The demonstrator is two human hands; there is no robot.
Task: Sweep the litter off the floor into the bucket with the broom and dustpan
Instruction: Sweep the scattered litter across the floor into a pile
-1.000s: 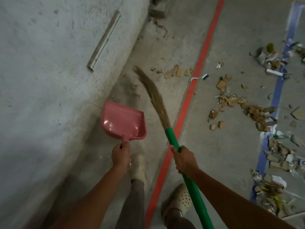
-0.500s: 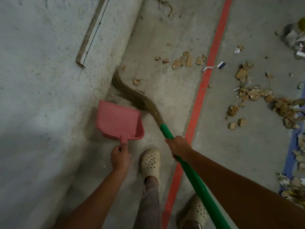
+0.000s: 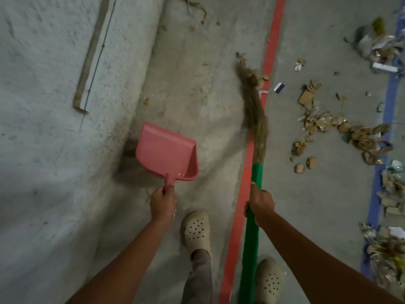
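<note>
Far left: rough grey wall (image 3: 54, 150) with a wooden strip (image 3: 92, 53) fixed on it. Next right, the pink dustpan (image 3: 166, 150) sat by the wall foot, mouth pointing far. Couldn't tell if its lip touched the floor (image 3: 197, 95). Left hand (image 3: 163, 204) was fisted round the dustpan's short handle at the near end. One beige clog (image 3: 196, 229) was just right of that hand. Red line (image 3: 271, 51) ran near-to-far up the floor. Broom (image 3: 255, 172): green handle lay along the red line, right hand (image 3: 260, 205) wrapped tight round it close to the bristle end. Brush head was blurred, across the red line, tip far, a few scraps at it. Second clog (image 3: 269, 279) was at the near edge, right of the handle. Right of the line: litter (image 3: 324, 123), cardboard bits and foil wrappers, lay strewn out to a blue line (image 3: 388, 119), well apart from the dustpan.
</note>
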